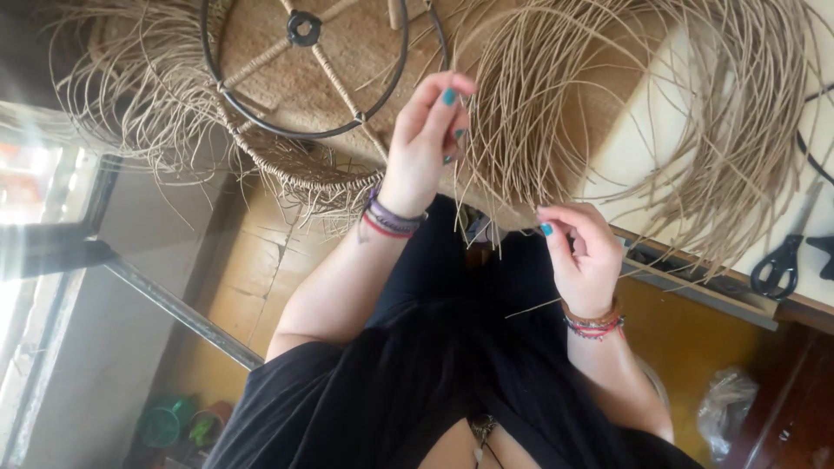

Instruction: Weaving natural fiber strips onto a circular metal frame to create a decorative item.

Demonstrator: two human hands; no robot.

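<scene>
- One woven fibre piece (287, 78) fills the upper left and upper middle of the frame, with a loose fringe hanging off its edge.
- One dark metal ring frame (261, 122) with pale wrapped spokes and a small black hub lies on that woven piece at the top.
- One large bundle of thin tan fibre strands (556, 104) fans across the upper right, too many strands to count, curving down over the desk (634, 148), which shows as a pale surface at the right.
- Two hands are in view, both the person's own. The left hand (426, 143), in the upper middle, has its fingers (447, 97) drawn together, pinching strands near the bundle's inner edge.
- The right hand (586, 256), at centre right, has its fingers curled, thumb and forefinger closed on a single thin strand just below the bundle.
- One pair of black-handled scissors (782, 260) lies on the desk at the right edge, well apart from both hands.
- Several bracelets ring each wrist.
</scene>
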